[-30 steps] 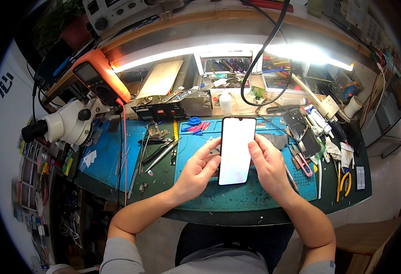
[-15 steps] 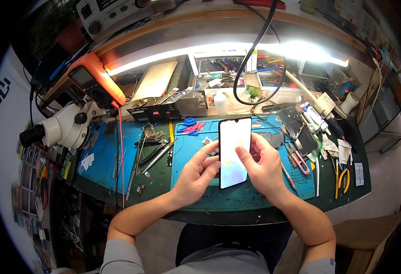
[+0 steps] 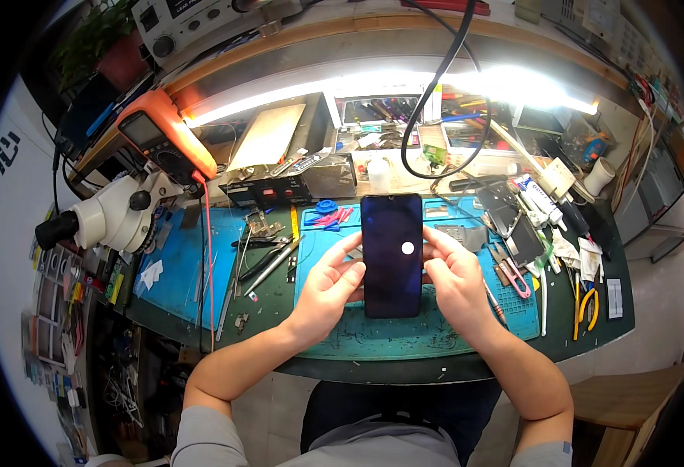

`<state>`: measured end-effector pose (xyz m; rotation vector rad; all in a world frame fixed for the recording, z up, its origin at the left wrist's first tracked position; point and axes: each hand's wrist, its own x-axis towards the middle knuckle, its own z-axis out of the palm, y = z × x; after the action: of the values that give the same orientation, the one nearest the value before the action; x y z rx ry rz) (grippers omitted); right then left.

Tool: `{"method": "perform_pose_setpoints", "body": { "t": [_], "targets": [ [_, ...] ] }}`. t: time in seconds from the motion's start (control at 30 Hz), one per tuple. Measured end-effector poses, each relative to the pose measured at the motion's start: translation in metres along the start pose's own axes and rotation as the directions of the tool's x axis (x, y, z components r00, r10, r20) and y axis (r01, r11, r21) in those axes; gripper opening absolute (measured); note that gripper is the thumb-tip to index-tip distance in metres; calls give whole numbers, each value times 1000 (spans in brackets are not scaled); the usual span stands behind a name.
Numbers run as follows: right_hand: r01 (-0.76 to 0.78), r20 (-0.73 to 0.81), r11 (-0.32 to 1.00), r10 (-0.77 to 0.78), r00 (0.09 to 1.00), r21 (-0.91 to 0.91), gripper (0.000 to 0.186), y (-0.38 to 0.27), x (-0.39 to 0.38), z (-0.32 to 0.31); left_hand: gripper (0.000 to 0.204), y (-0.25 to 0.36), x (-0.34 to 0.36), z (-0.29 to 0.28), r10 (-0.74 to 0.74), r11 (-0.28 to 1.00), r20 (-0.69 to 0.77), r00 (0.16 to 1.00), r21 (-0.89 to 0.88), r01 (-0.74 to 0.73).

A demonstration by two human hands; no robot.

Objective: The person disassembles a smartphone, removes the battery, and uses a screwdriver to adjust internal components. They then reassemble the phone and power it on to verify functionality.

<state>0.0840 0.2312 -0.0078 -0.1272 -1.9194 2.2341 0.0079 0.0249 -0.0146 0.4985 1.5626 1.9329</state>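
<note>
A black smartphone [image 3: 392, 284] is held upright between both my hands above the teal work mat [image 3: 342, 335], its screen dark apart from a small white circle near the right side. My left hand [image 3: 330, 288] grips the left edge, thumb along it and fingers curled behind. My right hand [image 3: 455, 288] holds the right edge, with the thumb bent beside the screen. Beyond the phone are small blue and pink pry tools [image 3: 330, 218]; scissors with pink handles [image 3: 513, 272] lie to the right of my right hand.
A white microscope [image 3: 104, 216] and orange multimeter [image 3: 163, 124] stand at the left. A black instrument box [image 3: 272, 191] and white bottle [image 3: 378, 173] sit at the back. Right are dismantled phone parts [image 3: 517, 233] and yellow pliers [image 3: 589, 307]. A black cable [image 3: 408, 140] loops overhead.
The screen has gone from bright white and pastel to dark with a white circle. The phone has shifted slightly left and upward, and my right thumb has moved off the screen toward the edge.
</note>
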Motion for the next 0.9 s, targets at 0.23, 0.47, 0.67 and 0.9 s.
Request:
{"method": "perform_pose_setpoints", "body": {
  "t": [0.23, 0.47, 0.67, 0.9],
  "targets": [
    [-45, 92, 995, 53, 994, -84, 34, 6, 2, -3, 56, -4, 3, -3, 45, 995, -49, 998, -87, -49],
    [21, 12, 993, -20, 1000, -119, 31, 0, -1, 4, 59, -3, 2, -2, 69, 995, -27, 997, -73, -71],
    [558, 249, 405, -601, 760, -724, 31, -24, -1, -6, 61, 2, 18, -23, 200, 970, -162, 966, -106, -219],
    [685, 734, -291, -407, 543, -668, 39, -19, -38, -1, 45, 22, 25, -42, 269, 941, -324, 907, -112, -320]
  ]
}}
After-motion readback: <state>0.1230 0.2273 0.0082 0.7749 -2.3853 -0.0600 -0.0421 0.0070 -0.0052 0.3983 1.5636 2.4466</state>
